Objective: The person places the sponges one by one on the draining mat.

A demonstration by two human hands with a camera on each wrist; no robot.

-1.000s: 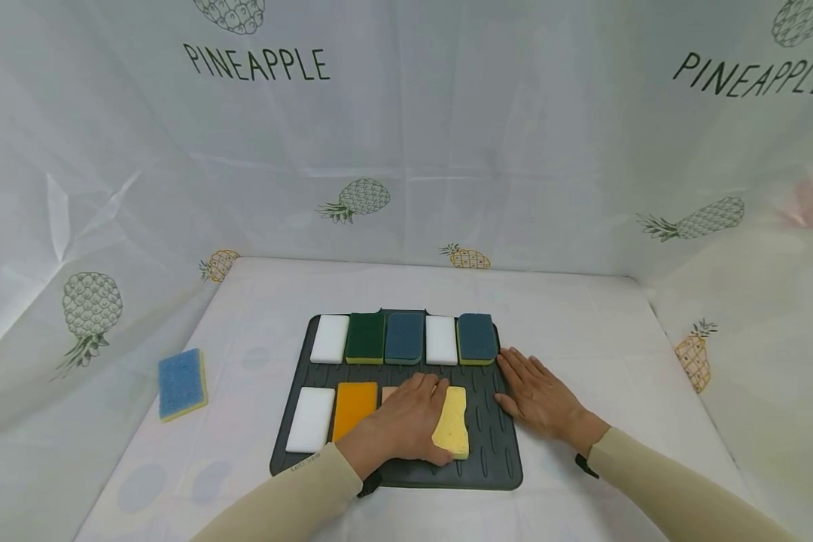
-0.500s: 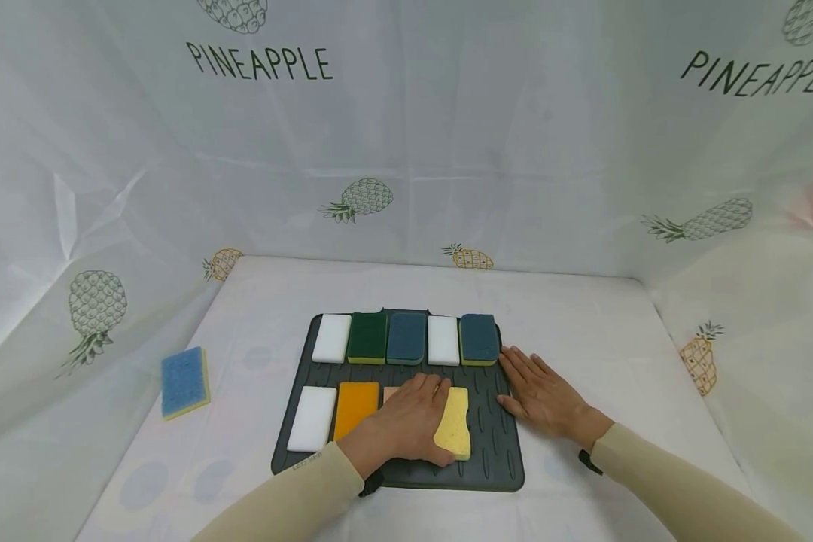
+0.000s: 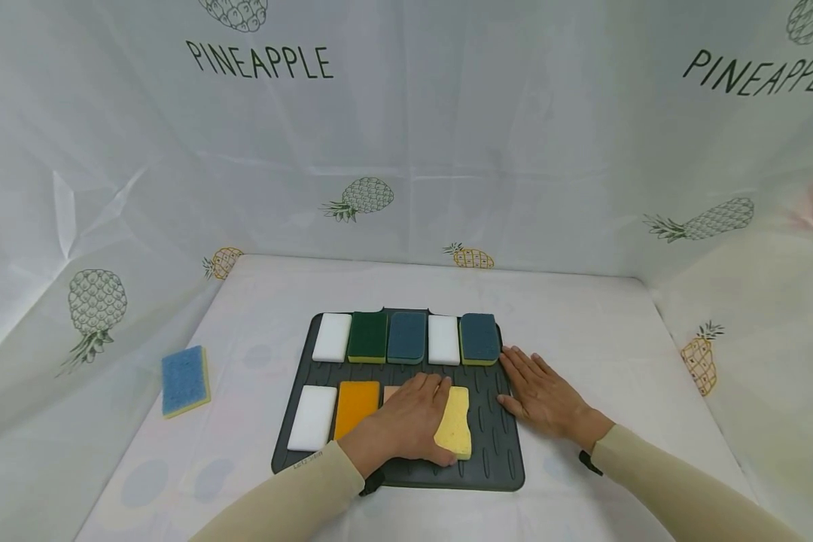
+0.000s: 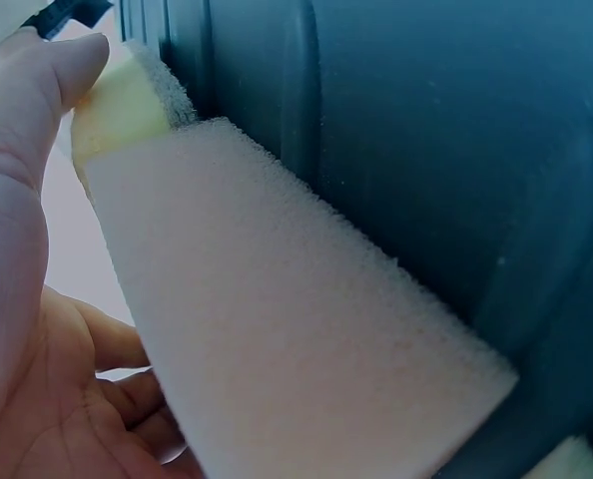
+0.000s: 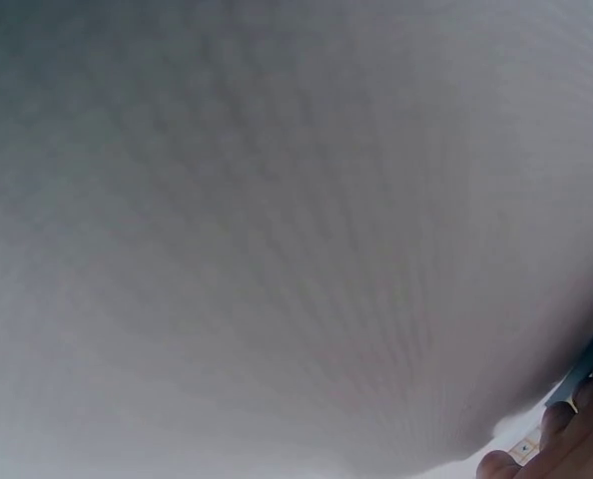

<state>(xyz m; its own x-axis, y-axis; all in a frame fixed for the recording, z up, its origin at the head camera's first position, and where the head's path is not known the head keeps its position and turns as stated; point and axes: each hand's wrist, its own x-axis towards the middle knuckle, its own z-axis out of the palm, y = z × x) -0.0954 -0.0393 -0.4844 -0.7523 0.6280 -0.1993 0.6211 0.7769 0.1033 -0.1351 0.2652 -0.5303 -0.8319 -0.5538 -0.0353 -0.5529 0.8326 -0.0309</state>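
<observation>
My left hand (image 3: 409,421) reaches across the lower row of sponges on a dark ribbed mat (image 3: 491,452). It grips a yellow sponge (image 3: 455,429) at the row's right end, thumb by the near end and fingers by the far end. The left wrist view has the thumb (image 4: 72,75) pressed to that yellow sponge (image 4: 127,110), which has a grey scouring layer. A pale pink sponge (image 4: 277,289) fills the middle there; in the head view my hand mostly hides it. My right hand (image 3: 538,395) lies flat, fingertips at the mat's right edge.
A white sponge (image 3: 312,418) and an orange one (image 3: 357,406) share the lower row. The upper row has white, dark green (image 3: 368,336) and blue (image 3: 406,337) sponges side by side. A blue and yellow sponge (image 3: 185,382) lies off the mat, at the table's left edge.
</observation>
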